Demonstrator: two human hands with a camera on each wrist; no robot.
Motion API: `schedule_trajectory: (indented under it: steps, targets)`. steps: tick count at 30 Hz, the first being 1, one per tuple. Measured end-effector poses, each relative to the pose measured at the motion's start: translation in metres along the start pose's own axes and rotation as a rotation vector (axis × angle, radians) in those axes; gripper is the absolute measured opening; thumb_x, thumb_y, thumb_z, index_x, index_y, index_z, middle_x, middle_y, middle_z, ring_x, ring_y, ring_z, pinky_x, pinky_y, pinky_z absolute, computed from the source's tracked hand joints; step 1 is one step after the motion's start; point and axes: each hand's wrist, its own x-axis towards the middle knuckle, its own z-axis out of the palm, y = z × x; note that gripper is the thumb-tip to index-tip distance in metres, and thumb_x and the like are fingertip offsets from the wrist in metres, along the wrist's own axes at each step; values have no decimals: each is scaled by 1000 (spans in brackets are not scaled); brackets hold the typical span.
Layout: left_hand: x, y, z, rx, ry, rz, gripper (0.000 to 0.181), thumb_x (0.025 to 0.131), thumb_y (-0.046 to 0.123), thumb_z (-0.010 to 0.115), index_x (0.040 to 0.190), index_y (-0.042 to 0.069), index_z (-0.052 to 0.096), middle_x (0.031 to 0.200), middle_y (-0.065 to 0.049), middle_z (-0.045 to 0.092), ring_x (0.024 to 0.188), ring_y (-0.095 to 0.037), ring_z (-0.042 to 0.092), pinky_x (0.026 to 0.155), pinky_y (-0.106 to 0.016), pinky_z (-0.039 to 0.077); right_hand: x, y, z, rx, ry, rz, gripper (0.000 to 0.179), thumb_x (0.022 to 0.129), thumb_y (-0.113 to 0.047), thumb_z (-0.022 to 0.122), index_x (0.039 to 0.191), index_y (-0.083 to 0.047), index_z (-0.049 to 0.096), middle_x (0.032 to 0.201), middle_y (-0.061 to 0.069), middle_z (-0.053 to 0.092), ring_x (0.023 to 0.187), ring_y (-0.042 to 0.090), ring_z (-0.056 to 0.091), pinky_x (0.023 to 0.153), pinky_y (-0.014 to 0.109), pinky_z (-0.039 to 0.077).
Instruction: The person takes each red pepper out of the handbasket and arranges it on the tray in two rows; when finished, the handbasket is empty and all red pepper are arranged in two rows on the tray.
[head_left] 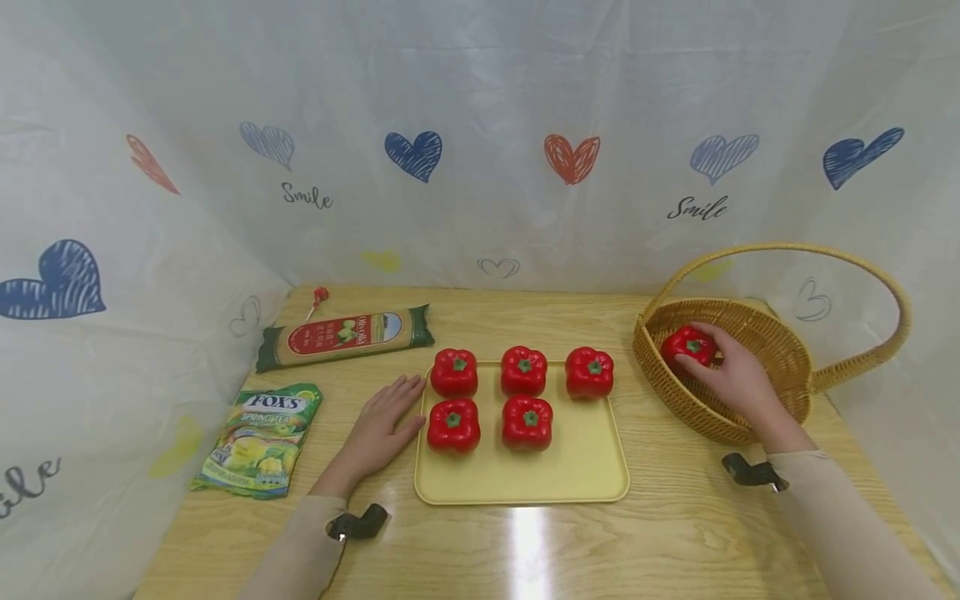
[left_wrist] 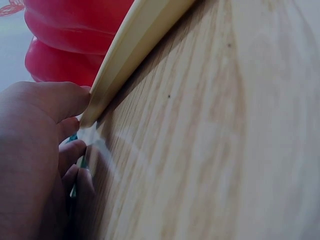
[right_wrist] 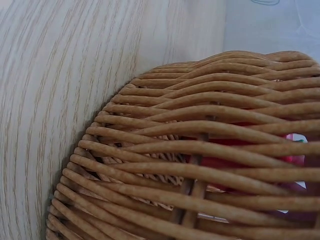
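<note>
Inside the wicker basket [head_left: 780,350] on the right, my right hand [head_left: 729,371] grips a red bell pepper [head_left: 686,343] with a green stem. The basket's woven side [right_wrist: 200,150] fills the right wrist view and mostly hides that hand and pepper. My left hand [head_left: 384,423] lies flat on the table beside the yellow tray [head_left: 517,479], fingers straight, thumb at the tray's left edge. In the left wrist view the thumb [left_wrist: 65,100] touches the tray rim [left_wrist: 127,55]. Several red bell peppers [head_left: 453,425] sit on the tray in two rows.
A long green and tan noodle packet [head_left: 345,336] lies at the back left, with a red lollipop [head_left: 320,295] behind it. Nearer on the left is a green candy bag [head_left: 262,442]. The basket's tall handle [head_left: 892,317] arches over its right side. White curtains surround the table.
</note>
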Motion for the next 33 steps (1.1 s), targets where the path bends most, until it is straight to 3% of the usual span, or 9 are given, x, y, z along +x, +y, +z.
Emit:
schedule_trajectory:
  steps: [5, 16, 33]
  targets:
    - [0, 0, 0, -1, 1, 0, 61, 102, 30, 61, 155, 7, 42, 160, -14, 39, 152, -36, 27, 124, -55, 17, 0, 0, 1, -5, 7, 0, 67, 99, -41, 67, 149, -3, 44, 128, 33, 57, 97, 44, 62, 76, 55, 55]
    - [0, -1, 1, -2, -5, -5, 61, 102, 30, 61, 155, 7, 42, 160, -15, 39, 152, -36, 26, 124, -55, 16, -2, -1, 0, -16, 24, 1, 66, 98, -41, 68, 148, -3, 47, 128, 33, 57, 95, 44, 63, 75, 52, 54]
    - [1, -1, 1, -9, -12, -15, 62, 102, 31, 60, 156, 8, 41, 161, -13, 38, 152, -35, 25, 124, -56, 16, -6, -1, 0, 0, 31, 17, 67, 98, -41, 67, 148, -1, 46, 131, 34, 55, 100, 46, 62, 80, 59, 54]
